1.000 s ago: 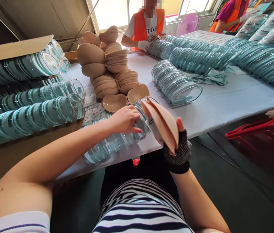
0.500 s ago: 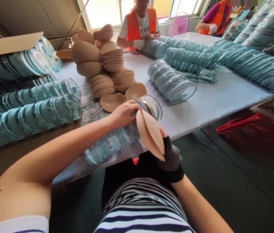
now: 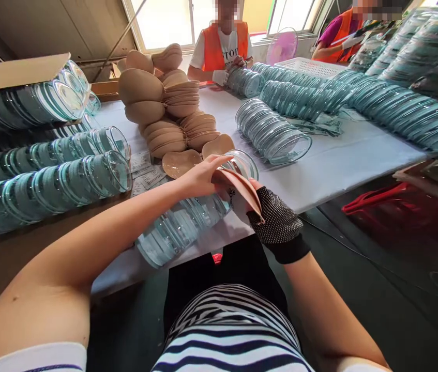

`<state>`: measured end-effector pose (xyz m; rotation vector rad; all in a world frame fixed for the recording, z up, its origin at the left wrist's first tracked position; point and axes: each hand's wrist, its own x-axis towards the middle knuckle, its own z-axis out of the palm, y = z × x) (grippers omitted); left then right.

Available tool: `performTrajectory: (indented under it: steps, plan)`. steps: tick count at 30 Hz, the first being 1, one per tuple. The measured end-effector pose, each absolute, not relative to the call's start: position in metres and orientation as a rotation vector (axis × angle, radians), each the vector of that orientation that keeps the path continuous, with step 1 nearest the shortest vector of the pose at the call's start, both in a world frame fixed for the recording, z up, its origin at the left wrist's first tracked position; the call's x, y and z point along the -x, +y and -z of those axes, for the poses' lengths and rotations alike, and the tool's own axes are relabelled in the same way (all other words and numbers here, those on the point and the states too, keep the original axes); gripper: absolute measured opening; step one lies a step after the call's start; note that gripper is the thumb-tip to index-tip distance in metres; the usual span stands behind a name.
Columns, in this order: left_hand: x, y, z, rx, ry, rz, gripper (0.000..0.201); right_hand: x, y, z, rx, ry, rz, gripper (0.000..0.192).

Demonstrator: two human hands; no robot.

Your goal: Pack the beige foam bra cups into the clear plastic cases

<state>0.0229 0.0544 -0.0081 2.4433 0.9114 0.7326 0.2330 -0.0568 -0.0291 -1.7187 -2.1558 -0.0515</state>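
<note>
A beige stick-on bra [image 3: 246, 190], its two cups folded together, is held between my hands above a row of transparent plastic cases [image 3: 176, 227]. My bare left hand [image 3: 203, 178] grips its far end, fingers along the upper edge. On the near end is my right hand [image 3: 275, 214], closed round it in a black dotted fingerless glove. Dark print shows below the folded cups, on what I cannot tell. Just beyond my left hand lies an opened-out bra [image 3: 182, 163], its cups glossy inside. A round case end [image 3: 247, 163] shows behind the held bra.
Stacked beige bras [image 3: 141, 88] rise at the back left. Rows of bluish cases [image 3: 48, 191] fill the left side; more cases [image 3: 273, 132] lie right. Small printed packets [image 3: 147, 170] sit near the left rows. Two co-workers in orange vests [image 3: 213, 49] are across the table.
The folded bra has tipped from showing its broad face to nearly edge-on and moved up slightly. My right hand has risen and turned over, and my left fingers have stretched along the bra.
</note>
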Motion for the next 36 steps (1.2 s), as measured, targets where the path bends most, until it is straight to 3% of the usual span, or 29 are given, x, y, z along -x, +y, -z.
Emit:
performTrajectory:
  steps: [4,6,9,13,15,19,26,30,33,36]
  plan:
    - [-0.016,0.054,0.007,-2.515,1.240,-0.783,0.056,-0.233,-0.073,0.036,1.734,-2.210,0.084,0.076]
    - [-0.014,0.056,0.007,-2.461,1.456,-0.613,0.065,-0.229,-0.078,0.032,1.822,-2.261,0.069,0.080]
    - [-0.015,0.060,0.007,-2.352,1.275,-0.374,0.082,-0.221,-0.067,0.012,1.966,-2.321,0.017,0.072]
    - [-0.017,0.060,0.004,-2.268,0.944,-0.462,0.081,-0.207,-0.030,-0.014,1.898,-2.464,-0.088,0.052]
    - [-0.015,0.059,0.001,-2.232,0.988,-0.431,0.091,-0.200,-0.017,-0.014,1.816,-2.527,-0.120,0.051]
    - [-0.003,0.059,-0.002,-2.242,1.114,-0.231,0.100,-0.198,-0.020,0.008,1.853,-2.371,0.030,0.057]
    - [0.001,0.053,-0.003,-2.260,1.158,-0.109,0.108,-0.212,-0.012,0.058,1.809,-2.188,0.188,0.045]
    - [-0.001,0.048,0.000,-2.288,1.127,-0.241,0.095,-0.223,-0.001,0.063,1.957,-2.183,0.177,0.042]
    - [-0.002,0.047,0.003,-2.396,1.051,-0.471,0.070,-0.231,-0.010,0.056,1.991,-2.264,0.018,0.038]
    - [-0.004,0.049,0.004,-2.425,1.039,-0.483,0.047,-0.227,-0.021,0.045,1.953,-2.309,-0.072,0.034]
